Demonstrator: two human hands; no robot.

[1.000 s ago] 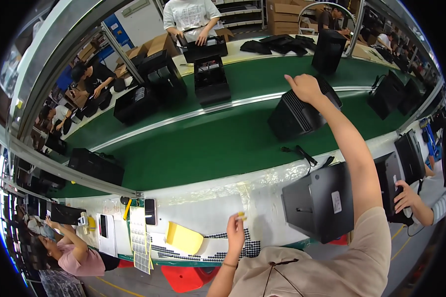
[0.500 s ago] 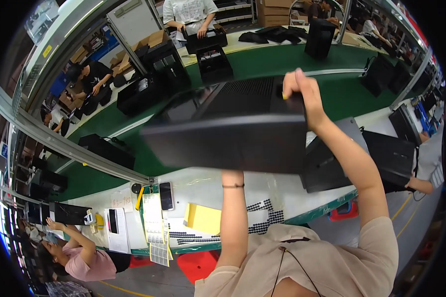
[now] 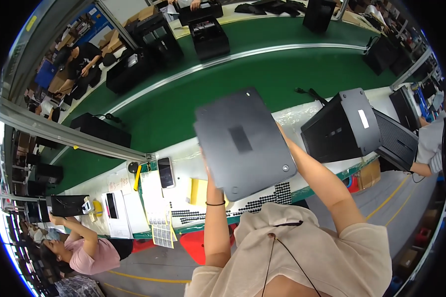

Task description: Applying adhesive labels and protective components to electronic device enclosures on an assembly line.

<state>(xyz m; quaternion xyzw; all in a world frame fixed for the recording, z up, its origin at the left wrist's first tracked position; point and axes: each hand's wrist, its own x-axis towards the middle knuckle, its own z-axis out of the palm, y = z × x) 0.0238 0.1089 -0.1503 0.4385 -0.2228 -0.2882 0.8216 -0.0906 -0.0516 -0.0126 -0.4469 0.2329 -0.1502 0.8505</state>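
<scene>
A black box-shaped machine [image 3: 245,168] hangs in the air in front of me, above the white bench. Its flat dark grey face is turned toward me, with a darker rectangular patch in the middle and small round fittings near two corners. My left hand [image 3: 204,159] is at the machine's left side, mostly hidden behind it. At the right side, my right hand [image 3: 284,136] supports it, fingers tucked behind and out of sight. Between them the two hands bear the machine. Right of it, a similar black machine [image 3: 327,131] with a grey end panel and white label rests on the bench.
On the bench [image 3: 183,166] lie a phone [image 3: 166,172], a yellow pad [image 3: 198,190], sticker sheets [image 3: 162,232] and strips of black dots [image 3: 270,199]. Beyond runs a green conveyor [image 3: 183,106] carrying black machines. A metal post [image 3: 59,133] stands left. Co-workers are at both sides.
The held machine has swung round, so its flat grey face now faces me. My right hand has come down from its top to its right side. The machine on the right now shows its labelled end.
</scene>
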